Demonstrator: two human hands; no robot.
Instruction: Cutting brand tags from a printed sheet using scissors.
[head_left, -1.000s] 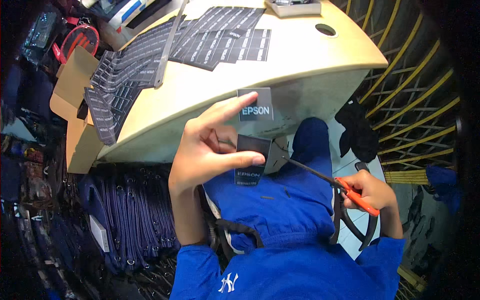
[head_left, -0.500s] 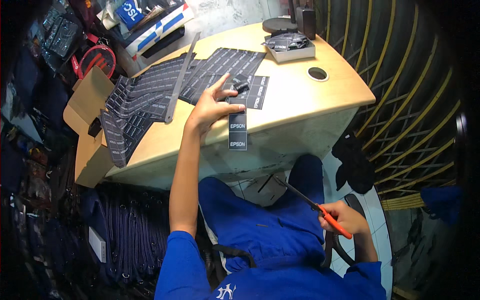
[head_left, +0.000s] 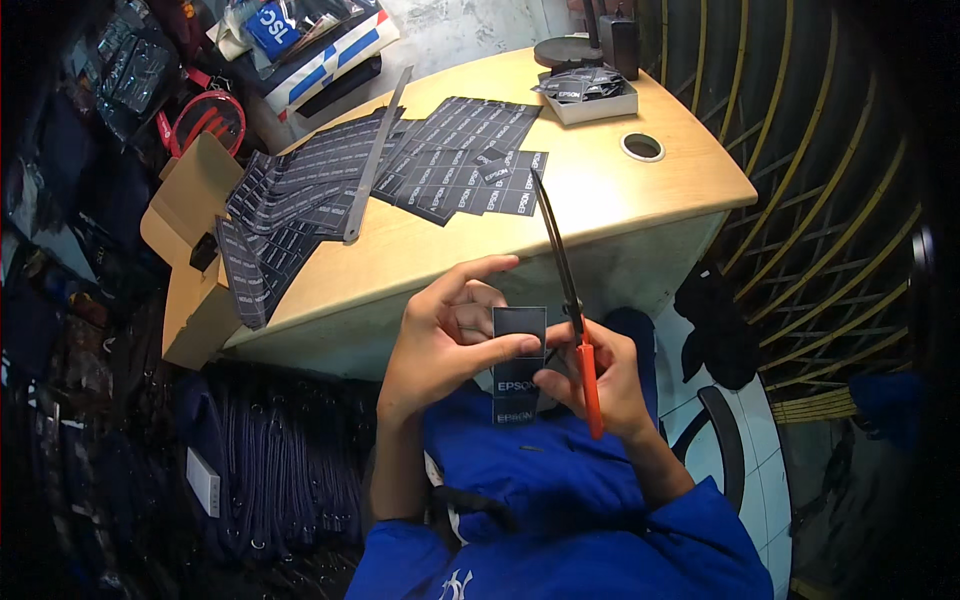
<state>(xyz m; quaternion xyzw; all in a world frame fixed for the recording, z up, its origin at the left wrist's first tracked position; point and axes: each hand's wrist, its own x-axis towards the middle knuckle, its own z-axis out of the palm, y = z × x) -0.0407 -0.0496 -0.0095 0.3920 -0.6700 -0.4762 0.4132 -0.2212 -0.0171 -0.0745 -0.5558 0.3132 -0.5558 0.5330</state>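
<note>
The person's left hand (head_left: 435,345) pinches a dark label strip (head_left: 516,368), its thumb flat across the front face, the index finger stretched out above the strip and the other fingers curled behind it. The strip hangs upright between the two sets of fingers, its lower end below the left thumb. The right hand (head_left: 612,380) has its fingers wrapped around the orange handle of a pair of scissors (head_left: 573,308), whose blades lie close together and point up, away from the fingers. One right fingertip reaches the strip's right edge; whether it presses there cannot be told.

Beneath the fingers spreads the person's blue clothing (head_left: 600,490), with a small dark scrap (head_left: 532,448) on it. A black chair armrest (head_left: 728,440) stands to the right of the right hand, and dark straps (head_left: 280,460) hang to the left of the left fingers.

Beyond the fingertips is the pale wooden desk (head_left: 640,205). Past the left fingers, dark printed sheets (head_left: 450,165) overlap on it, a metal ruler (head_left: 379,155) lying across them. Left of those stands an open cardboard carton (head_left: 185,205). Farthest from the right fingers, beyond a round desk hole (head_left: 642,148), a shallow tray (head_left: 605,108) holds a heap of dark labels (head_left: 580,84).
</note>
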